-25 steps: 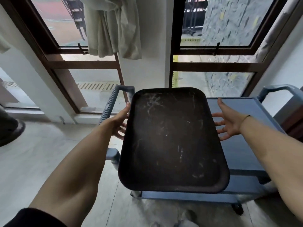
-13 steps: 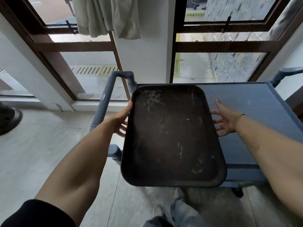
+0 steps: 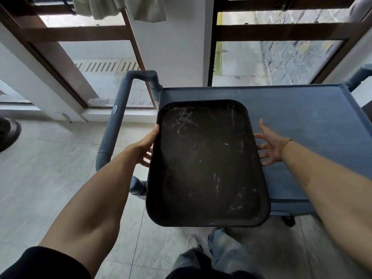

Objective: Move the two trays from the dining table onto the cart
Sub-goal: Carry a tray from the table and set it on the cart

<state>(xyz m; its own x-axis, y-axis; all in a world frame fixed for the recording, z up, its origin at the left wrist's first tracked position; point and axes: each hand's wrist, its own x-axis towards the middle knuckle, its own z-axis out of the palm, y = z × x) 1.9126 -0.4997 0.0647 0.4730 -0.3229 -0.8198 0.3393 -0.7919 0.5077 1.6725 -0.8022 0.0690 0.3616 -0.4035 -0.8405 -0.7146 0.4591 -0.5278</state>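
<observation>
A dark brown, scratched tray (image 3: 205,164) hangs lengthwise over the left end of the blue cart (image 3: 302,117). Its near end sticks out past the cart's front edge. My left hand (image 3: 146,147) grips the tray's left rim, thumb on top and fingers underneath. My right hand (image 3: 268,144) is at the tray's right rim with fingers spread; its fingertips reach under the edge, and I cannot tell how firmly it holds. The tray carries nothing. No second tray is in sight.
The cart's ribbed grey-blue handle (image 3: 115,119) rises just left of my left hand. A white wall post (image 3: 171,47) and brown-framed windows stand right behind the cart. One cart wheel (image 3: 288,220) shows below the front edge. My jeans-clad legs (image 3: 217,250) stand on the tiled floor.
The tray has come forward and down over the cart's top. The view has tilted lower, so more of the cart's surface and my legs show. Both hands stay at the tray's sides.
</observation>
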